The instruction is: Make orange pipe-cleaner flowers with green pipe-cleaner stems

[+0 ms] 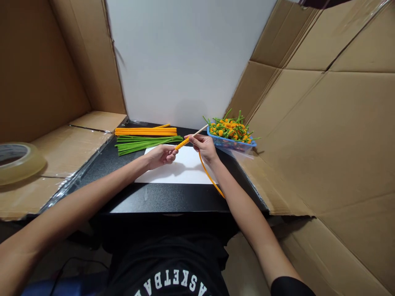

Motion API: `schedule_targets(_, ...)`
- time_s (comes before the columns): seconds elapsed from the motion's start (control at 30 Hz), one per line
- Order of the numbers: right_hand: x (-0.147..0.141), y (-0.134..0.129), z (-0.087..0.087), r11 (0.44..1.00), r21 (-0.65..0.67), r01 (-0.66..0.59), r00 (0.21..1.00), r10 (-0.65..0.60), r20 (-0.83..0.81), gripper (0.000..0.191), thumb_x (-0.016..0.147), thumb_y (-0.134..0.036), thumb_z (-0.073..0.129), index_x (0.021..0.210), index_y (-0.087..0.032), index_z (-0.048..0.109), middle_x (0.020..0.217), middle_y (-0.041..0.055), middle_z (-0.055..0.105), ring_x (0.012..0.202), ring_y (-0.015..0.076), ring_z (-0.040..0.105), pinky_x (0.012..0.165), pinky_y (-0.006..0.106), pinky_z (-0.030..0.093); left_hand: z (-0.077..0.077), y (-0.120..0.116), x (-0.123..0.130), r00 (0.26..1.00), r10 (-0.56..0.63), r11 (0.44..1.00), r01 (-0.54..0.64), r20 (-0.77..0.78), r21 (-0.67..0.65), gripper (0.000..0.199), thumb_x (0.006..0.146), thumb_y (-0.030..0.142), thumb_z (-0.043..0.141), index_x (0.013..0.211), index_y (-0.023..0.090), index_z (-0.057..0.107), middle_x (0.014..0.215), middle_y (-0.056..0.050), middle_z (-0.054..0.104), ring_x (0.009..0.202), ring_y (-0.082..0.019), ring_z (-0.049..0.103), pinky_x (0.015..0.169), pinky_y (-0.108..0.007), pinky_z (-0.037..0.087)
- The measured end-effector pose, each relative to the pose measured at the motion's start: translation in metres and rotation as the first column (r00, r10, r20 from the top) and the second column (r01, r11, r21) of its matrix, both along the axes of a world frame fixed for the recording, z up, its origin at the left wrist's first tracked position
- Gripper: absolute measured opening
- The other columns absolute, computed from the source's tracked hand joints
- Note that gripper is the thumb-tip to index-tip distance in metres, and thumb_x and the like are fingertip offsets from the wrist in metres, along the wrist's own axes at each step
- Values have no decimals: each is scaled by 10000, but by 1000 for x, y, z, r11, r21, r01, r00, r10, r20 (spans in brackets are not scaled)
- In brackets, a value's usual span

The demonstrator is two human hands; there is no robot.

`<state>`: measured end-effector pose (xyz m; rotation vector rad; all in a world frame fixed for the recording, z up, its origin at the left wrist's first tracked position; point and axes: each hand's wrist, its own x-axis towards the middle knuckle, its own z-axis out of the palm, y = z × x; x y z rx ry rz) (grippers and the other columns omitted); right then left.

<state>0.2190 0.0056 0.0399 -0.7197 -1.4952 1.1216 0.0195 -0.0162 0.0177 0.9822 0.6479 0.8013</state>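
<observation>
A thin wooden stick slants up to the right between my hands, above a white sheet of paper. Around its lower part an orange pipe cleaner is wound in tight coils. My left hand pinches the lower end of the coiled part. Higher up, my right hand closes its fingers on the stick and the top of the coils. The loose tail of the pipe cleaner hangs below that hand in a curve towards my right forearm.
Orange pipe cleaners and green pipe cleaners lie bundled at the back left. A blue basket of small orange flowers with green stems stands back right. Cardboard walls flank the black table; a tape roll sits left.
</observation>
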Motion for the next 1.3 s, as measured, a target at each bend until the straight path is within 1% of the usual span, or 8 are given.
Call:
schedule_targets(0.3,-3,-10,5,999,28,-15,999,16,-29,408,656,-556,851,770,-170,781,694,13,608,510,58,307,454,256,216,-3,-4,-1,985,-167,982,163,39,95,205,839,220,599,658,132,560,478,12,380,473,-96,359,492,-197,317)
schedule_targets(0.47,-3,-5,3,994,-5,109,994,-109,-11,415,666,-556,835,784,-162,782,763,34,658,509,56,306,445,255,213,-10,0,6,974,97,970,-47,-203,239,370,939,483,524,866,137,634,628,-44,583,550,-142,505,521,-227,322)
schedule_targets(0.53,-3,-1,1,988,-7,155,988,-156,-14,415,659,-551,838,778,-157,781,740,27,653,506,55,313,447,254,212,-9,-1,7,876,404,859,-263,-265,440,453,960,565,460,956,148,638,770,-79,656,644,-173,575,550,-241,346)
schedule_targets(0.6,-5,1,-3,978,-20,206,978,-207,-30,415,653,-548,840,769,-154,777,725,22,652,504,55,318,447,254,212,-7,-5,5,697,681,605,-361,-226,709,430,958,554,483,1055,165,637,961,-113,691,840,-218,628,656,-267,413)
schedule_targets(0.7,-11,1,-9,962,-89,260,961,-267,-78,399,659,-529,836,765,-151,763,754,33,682,508,54,332,443,250,221,-1,-13,3,524,830,280,-97,-190,955,416,915,473,604,1207,177,628,1235,-162,654,1169,-305,561,904,-342,427)
schedule_targets(0.8,-20,-3,-14,949,-195,247,946,-280,-163,361,663,-480,839,766,-148,741,794,42,708,498,37,330,437,237,226,3,-17,6,499,829,184,187,-255,965,397,958,383,534,1272,161,634,1332,-197,612,1263,-349,508,1030,-421,365)
schedule_targets(0.97,-29,-10,-18,908,-362,209,922,-306,-237,313,674,-412,850,767,-153,701,795,49,728,459,22,336,423,226,224,2,-15,13,490,810,205,277,-322,939,463,999,206,304,1315,95,625,1149,-231,660,1133,-335,578,1004,-455,382)
schedule_targets(1.3,-25,-4,-23,867,-448,216,931,-322,-173,333,723,-438,846,775,-163,664,736,63,735,421,30,357,385,222,221,0,-5,7,484,776,286,303,-405,909,416,944,143,408,1292,85,627,990,-194,674,961,-297,629,857,-360,432)
